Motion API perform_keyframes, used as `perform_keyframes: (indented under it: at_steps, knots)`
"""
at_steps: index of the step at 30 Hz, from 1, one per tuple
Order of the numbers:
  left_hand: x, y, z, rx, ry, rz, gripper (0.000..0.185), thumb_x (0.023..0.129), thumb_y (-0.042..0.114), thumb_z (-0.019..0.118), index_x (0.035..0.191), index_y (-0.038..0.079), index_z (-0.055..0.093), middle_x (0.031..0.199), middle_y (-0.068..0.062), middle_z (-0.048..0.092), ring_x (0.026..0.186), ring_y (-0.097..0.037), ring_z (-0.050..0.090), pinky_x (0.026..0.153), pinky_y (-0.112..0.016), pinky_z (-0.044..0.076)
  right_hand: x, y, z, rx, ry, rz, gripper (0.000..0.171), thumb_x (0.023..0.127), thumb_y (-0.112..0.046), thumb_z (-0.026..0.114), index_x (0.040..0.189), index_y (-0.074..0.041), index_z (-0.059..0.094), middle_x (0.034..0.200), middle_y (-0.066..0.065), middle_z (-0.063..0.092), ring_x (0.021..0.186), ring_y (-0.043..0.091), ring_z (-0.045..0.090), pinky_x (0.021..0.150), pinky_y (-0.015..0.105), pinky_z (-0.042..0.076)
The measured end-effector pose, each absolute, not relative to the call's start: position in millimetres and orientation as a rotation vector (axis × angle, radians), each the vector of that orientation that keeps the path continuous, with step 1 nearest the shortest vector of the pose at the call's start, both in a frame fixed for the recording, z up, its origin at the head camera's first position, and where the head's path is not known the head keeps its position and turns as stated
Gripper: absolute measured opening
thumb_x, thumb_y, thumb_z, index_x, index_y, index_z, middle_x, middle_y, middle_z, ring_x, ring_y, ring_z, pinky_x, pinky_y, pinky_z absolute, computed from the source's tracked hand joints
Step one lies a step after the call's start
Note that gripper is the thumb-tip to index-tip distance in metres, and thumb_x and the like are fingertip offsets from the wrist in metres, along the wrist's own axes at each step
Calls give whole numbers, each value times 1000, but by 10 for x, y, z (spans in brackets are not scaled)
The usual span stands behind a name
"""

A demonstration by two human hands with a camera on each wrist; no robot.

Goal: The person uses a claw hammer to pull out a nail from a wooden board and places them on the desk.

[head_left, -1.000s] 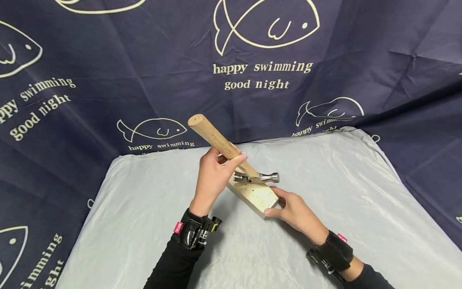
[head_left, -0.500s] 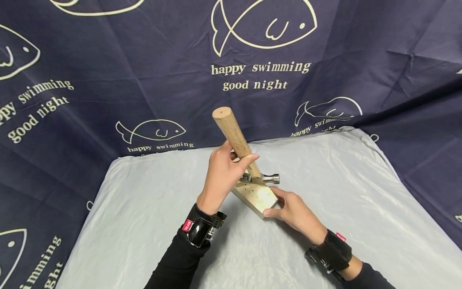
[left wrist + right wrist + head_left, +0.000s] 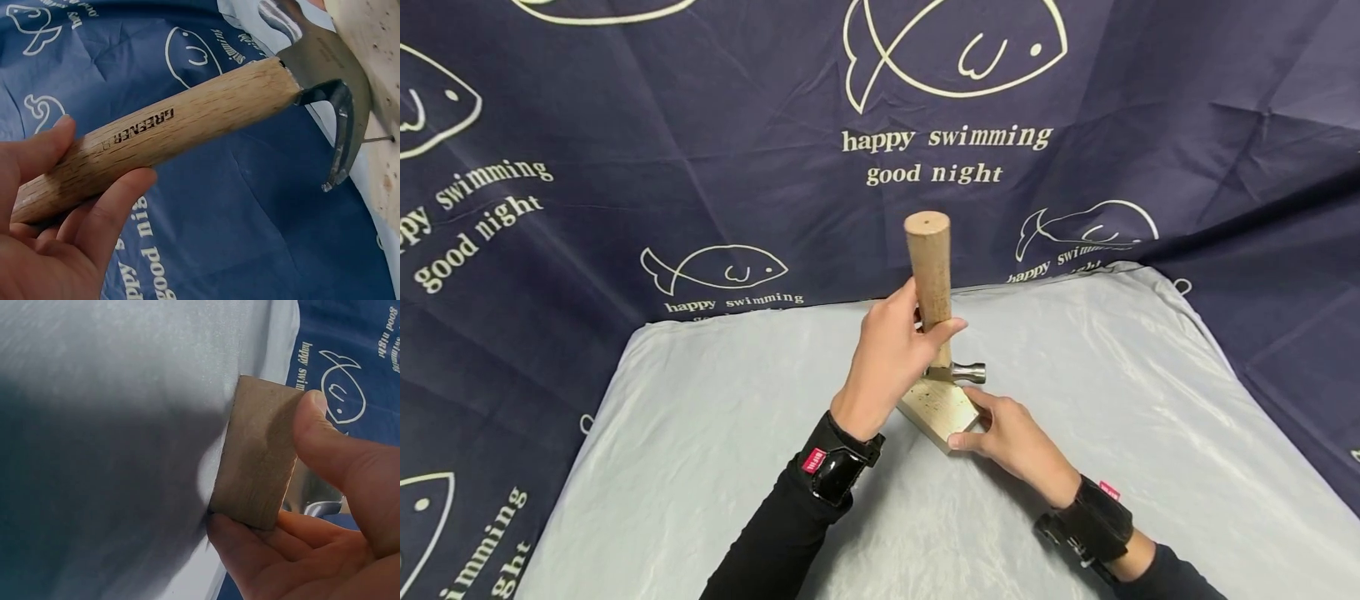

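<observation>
While its wooden handle stands nearly upright at the frame's center, the hammer (image 3: 931,283) hooks its steel claw on a nail (image 3: 379,139) in the pale wood block (image 3: 942,408). Gripping the handle is the left hand (image 3: 891,358); the right hand (image 3: 1011,437) pinches the block's near end. Beneath lies a grey-clothed table (image 3: 700,433), backed by a navy fish-print curtain (image 3: 625,125).

Claw hammer (image 3: 934,308): pale wooden handle, "GREENER" printed along it, steel head. Handle stands almost upright in my left hand (image 3: 891,362), head down on wood block (image 3: 942,408), claw hooked at thin nail (image 3: 379,139) sticking out of block face. Block: light, rectangular, speckled top, lying flat on grey cloth; my right hand (image 3: 1011,437) pinches its near end, thumb on top.
</observation>
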State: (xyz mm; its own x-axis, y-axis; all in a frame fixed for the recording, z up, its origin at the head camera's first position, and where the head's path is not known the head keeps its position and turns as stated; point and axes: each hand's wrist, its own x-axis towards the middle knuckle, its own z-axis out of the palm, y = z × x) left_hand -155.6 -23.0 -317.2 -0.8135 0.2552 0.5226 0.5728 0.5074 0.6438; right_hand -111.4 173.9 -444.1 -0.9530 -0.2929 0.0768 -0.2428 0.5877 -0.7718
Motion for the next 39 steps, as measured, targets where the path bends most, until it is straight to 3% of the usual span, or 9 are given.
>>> perform_keyframes:
  at_steps: [4, 9, 13, 18, 29, 39]
  knots:
    - [-1522, -42, -3156, -856, -2387, -1024, 30, 93, 22, 86, 109, 7, 65, 92, -1, 68, 79, -15, 67, 68, -32, 57, -1125, 1706, -4420, -443, 2722, -1310, 73, 85, -29, 93, 146, -2, 62, 114, 6, 75, 101, 22, 67, 90, 47, 55]
    - [-1527, 103, -3206, -917, -2433, -1053, 27, 97, 24, 83, 109, 10, 63, 90, 3, 62, 77, -10, 60, 68, -30, 53, -1114, 1682, -4423, -403, 2707, -1325, 73, 87, -33, 91, 148, -6, 62, 131, 10, 71, 117, 28, 67, 95, 51, 55]
    - [-1574, 52, -3292, -874, -2399, -1207, 34, 93, 24, 86, 115, 7, 66, 96, -1, 68, 85, -11, 68, 74, -26, 55, -1105, 1680, -4440, -488, 2748, -1361, 77, 84, -22, 93, 151, -4, 59, 140, 13, 67, 125, 32, 64, 103, 56, 51]
    - [-1589, -37, -3201, -818, -2344, -1386, 41, 90, 22, 89, 118, 5, 66, 103, -7, 75, 93, -16, 75, 76, -23, 59, -1122, 1639, -4436, -535, 2779, -1368, 73, 82, -16, 94, 145, 1, 63, 137, 15, 68, 128, 35, 62, 106, 57, 49]
    - [-1514, -245, -2972, -715, -2201, -1682, 32, 90, 18, 89, 113, 7, 69, 101, 1, 78, 97, -8, 75, 89, -26, 59, -1091, 1691, -4475, -448, 2774, -1355, 71, 84, -24, 93, 144, 1, 63, 130, 12, 72, 122, 31, 66, 107, 54, 49]
    - [-1486, -601, -2925, -566, -2134, -1795, 29, 91, 22, 89, 112, 12, 73, 105, 3, 77, 95, -14, 77, 86, -35, 62, -1096, 1682, -4445, -417, 2751, -1336, 74, 84, -29, 93, 146, -1, 62, 130, 13, 72, 120, 30, 66, 106, 56, 49]
